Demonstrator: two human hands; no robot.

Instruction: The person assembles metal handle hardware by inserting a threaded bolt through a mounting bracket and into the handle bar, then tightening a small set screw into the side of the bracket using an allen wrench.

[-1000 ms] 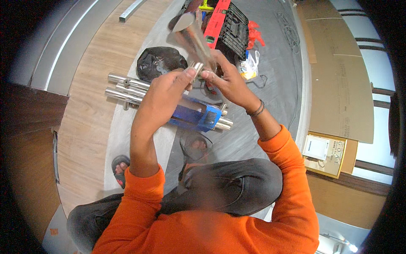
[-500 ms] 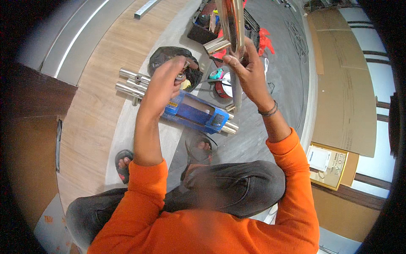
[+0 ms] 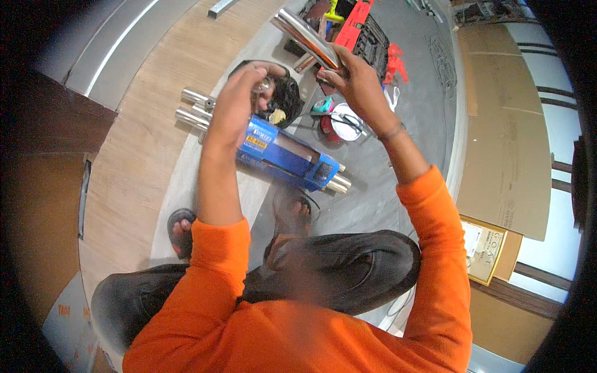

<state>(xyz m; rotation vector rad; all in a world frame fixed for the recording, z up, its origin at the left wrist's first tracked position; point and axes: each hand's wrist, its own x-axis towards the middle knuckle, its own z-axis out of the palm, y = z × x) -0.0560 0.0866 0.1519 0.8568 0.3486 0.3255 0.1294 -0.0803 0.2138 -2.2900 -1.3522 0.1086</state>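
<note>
Handling the steel tube looks like the step in hand, AFAICT: our R hand has its fingers wrapped round the tube's near end, w/ the far end tilted up & off to the left, well clear of the floor. A short stub shows just beside it; can't tell if it's joined on. Our L hand is curled round a small shiny bit, over the black bag; too blurred to ID. Tube & bit are apart, so we'd judge the next move calls for a firm grip on both, esp. the slick tube, & enough room not to knock the stuff below. Blue box lies on the floor below our L hand, w/ bars poking out both ends. Tape measure & round tub sit near it; red level is farther up, by the toolbox.
</note>
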